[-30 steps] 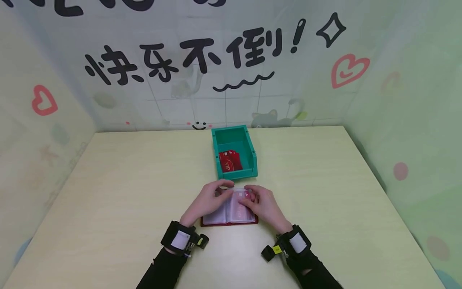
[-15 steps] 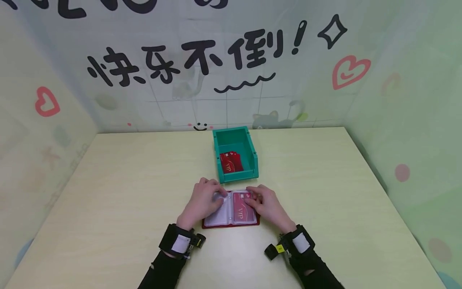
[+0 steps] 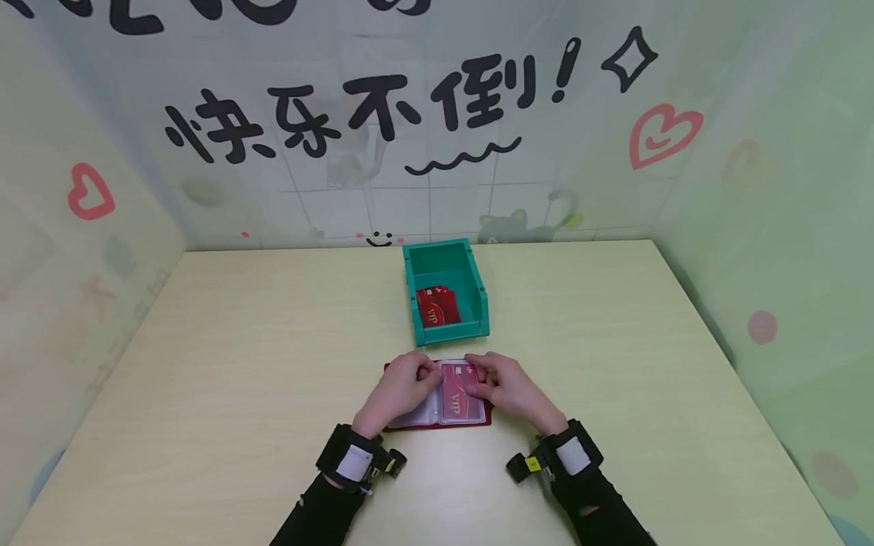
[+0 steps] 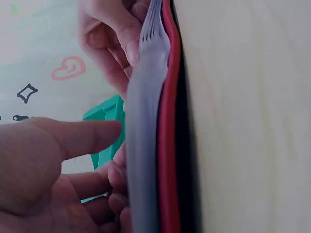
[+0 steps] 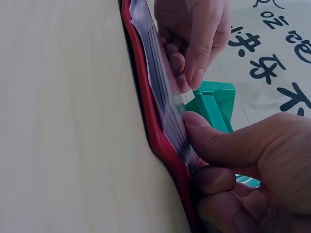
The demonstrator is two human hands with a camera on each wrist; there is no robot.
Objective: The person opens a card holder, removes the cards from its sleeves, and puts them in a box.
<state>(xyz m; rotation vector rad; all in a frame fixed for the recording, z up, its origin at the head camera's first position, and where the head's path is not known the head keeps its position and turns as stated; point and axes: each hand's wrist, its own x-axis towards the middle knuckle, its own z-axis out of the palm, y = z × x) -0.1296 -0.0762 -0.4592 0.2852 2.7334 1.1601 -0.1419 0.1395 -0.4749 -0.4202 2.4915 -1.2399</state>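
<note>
1. Red-covered card holder (image 3: 437,394) lies open on the table (image 3: 239,364), just on my side of the green bin (image 3: 447,292); both hands are on it.
2. I see the left hand (image 3: 399,387) resting on the left clear sleeves, fingers curled onto the pages; whether it pinches one I cannot tell.
3. The right hand (image 3: 508,387) pinches the right-hand sleeve, thumb pressed on it; a red VIP card (image 3: 459,394) shows there.
4. More red cards (image 3: 435,307) lie in the bin; a decorated wall (image 3: 437,114) stands behind.
</note>
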